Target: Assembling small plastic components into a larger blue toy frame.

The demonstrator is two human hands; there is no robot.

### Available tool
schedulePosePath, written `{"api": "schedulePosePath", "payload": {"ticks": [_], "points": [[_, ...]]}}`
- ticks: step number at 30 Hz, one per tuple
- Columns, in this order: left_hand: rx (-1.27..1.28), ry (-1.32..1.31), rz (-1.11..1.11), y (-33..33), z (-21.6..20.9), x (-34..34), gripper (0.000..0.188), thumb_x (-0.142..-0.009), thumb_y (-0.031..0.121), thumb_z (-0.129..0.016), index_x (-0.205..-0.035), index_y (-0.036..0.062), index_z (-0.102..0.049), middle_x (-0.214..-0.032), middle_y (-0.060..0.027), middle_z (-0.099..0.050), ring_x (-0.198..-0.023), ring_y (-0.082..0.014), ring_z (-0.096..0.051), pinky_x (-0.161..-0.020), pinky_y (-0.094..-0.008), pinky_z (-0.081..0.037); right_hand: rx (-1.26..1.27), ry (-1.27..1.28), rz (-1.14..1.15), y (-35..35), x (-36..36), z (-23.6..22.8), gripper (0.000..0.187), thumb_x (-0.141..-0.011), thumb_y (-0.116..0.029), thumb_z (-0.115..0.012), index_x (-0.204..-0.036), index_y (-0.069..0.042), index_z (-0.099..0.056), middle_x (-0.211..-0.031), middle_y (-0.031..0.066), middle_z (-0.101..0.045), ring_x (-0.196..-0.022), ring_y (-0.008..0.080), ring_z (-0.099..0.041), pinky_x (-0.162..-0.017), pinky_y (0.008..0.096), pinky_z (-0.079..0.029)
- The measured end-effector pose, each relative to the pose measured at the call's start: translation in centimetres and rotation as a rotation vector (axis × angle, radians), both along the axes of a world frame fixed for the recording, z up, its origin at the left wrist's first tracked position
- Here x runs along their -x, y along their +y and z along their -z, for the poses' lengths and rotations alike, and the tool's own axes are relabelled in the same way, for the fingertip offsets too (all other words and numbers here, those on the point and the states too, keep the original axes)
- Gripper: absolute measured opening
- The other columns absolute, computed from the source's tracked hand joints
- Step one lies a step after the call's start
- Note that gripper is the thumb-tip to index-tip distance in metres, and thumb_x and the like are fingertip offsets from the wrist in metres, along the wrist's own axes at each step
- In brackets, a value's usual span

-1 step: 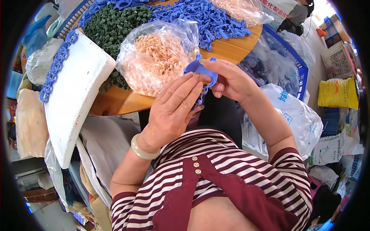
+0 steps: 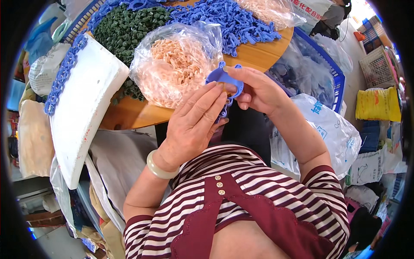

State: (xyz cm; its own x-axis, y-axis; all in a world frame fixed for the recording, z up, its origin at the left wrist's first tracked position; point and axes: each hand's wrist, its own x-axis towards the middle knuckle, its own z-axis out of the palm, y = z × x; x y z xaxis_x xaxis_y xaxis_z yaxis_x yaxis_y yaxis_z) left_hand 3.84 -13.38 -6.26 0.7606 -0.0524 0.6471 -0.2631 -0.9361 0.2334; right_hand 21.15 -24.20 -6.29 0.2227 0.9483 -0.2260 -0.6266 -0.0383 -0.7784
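Note:
My two hands meet in front of my chest on a small blue plastic piece (image 2: 221, 77). My right hand (image 2: 258, 91) pinches its upper right side between thumb and fingers. My left hand (image 2: 194, 125), with a pale bangle on the wrist, lies with its fingers stretched over the lower left side of the piece, and a short blue strand hangs down below them. Just beyond the hands, a clear bag of peach-coloured plastic parts (image 2: 177, 64) rests on a round wooden table (image 2: 258, 54).
The table also bears a heap of dark green parts (image 2: 125, 26) and a heap of blue parts (image 2: 235, 19). A white foam board (image 2: 82, 116) edged with a blue chain of pieces (image 2: 62, 75) leans at the left. At the right are a blue basket (image 2: 332, 71), white bags (image 2: 332, 134) and a yellow sack (image 2: 377, 103).

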Motion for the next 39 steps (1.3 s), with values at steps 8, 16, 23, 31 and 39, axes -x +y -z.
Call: {"api": "schedulePosePath", "payload": {"ticks": [8,16,23,31,39], "points": [[-0.019,-0.005,-0.029,-0.1,-0.3,-0.6,0.041,-0.074,0.002,-0.065,-0.114,-0.0041,-0.055,-0.113,-0.0170,-0.057,-0.105,-0.0329,-0.057,-0.087,-0.0399,-0.047,0.049,0.035,-0.020,-0.2,-0.4,1.1,0.041,-0.093,-0.040,-0.048,-0.094,0.000,-0.058,-0.068,0.0033,-0.058,-0.043,0.0082,-0.053,-0.039,0.0218,-0.049],[1.595,-0.096,-0.047,0.6,-0.4,-2.3,0.020,-0.095,0.014,-0.049,-0.102,-0.0012,-0.061,-0.092,-0.0062,-0.066,-0.079,-0.0149,-0.064,-0.078,-0.0252,-0.050,0.123,-0.987,0.234,-0.6,-3.8,1.5,0.030,-0.091,-0.028,-0.056,-0.098,0.001,-0.060,-0.072,0.0025,-0.058,-0.049,0.0090,-0.053,-0.046,0.0182,-0.043],[2.069,-0.099,0.124,-0.3,0.7,-3.1,0.021,-0.095,0.018,-0.048,-0.097,0.0006,-0.061,-0.095,-0.0098,-0.065,-0.088,-0.0191,-0.063,-0.085,-0.0369,-0.052,0.191,-1.799,0.403,2.6,-6.5,4.0,0.022,-0.076,-0.018,-0.068,-0.096,-0.009,-0.064,-0.080,0.0065,-0.056,-0.070,0.0191,-0.058,-0.064,0.0296,-0.045],[2.107,-0.026,0.141,-0.5,0.9,-2.6,0.025,-0.096,0.021,-0.047,-0.098,-0.0004,-0.061,-0.095,-0.0106,-0.065,-0.089,-0.0197,-0.063,-0.086,-0.0365,-0.051,0.034,-1.495,0.332,1.6,-7.6,2.0,0.012,-0.080,-0.006,-0.064,-0.090,-0.002,-0.062,-0.085,0.0017,-0.060,-0.072,0.0088,-0.057,-0.062,0.0232,-0.045],[2.155,0.005,0.177,-0.6,1.3,-2.8,0.026,-0.096,0.021,-0.047,-0.101,-0.0011,-0.060,-0.096,-0.0119,-0.065,-0.091,-0.0205,-0.063,-0.085,-0.0348,-0.050,0.105,-1.243,0.304,0.5,-8.2,-0.2,0.017,-0.084,-0.003,-0.060,-0.100,0.001,-0.060,-0.081,0.0012,-0.057,-0.071,0.0062,-0.056,-0.067,0.0202,-0.049]]}}
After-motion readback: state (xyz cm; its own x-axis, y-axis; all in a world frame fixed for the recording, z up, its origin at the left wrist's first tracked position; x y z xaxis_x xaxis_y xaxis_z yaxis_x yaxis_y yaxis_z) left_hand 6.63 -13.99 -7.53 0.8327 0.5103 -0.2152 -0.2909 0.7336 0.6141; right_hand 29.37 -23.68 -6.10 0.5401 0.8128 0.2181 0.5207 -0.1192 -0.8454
